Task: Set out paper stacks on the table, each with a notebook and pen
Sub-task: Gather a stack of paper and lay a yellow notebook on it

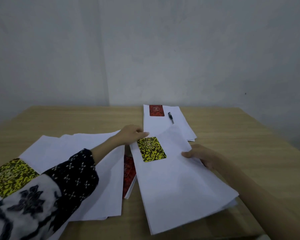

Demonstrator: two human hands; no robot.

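A white paper stack [177, 186] lies in front of me with a yellow-and-black notebook [151, 149] on its far end. My left hand [131, 135] reaches across and touches the stack's far left corner beside that notebook. My right hand [203, 157] grips the stack's right edge, thumb on top. A farther paper stack [156, 126] carries a red notebook [156, 110] and a black pen [171, 117]. Loose white sheets [73, 153] spread to the left with another yellow notebook [9, 175] on them. A second red notebook [129, 174] lies between the piles, partly covered.
The wooden table [232, 132] runs to a grey wall behind. Its right edge slopes down toward the near right, and bare wood shows on the right and far left. My patterned left sleeve [59, 187] covers part of the left sheets.
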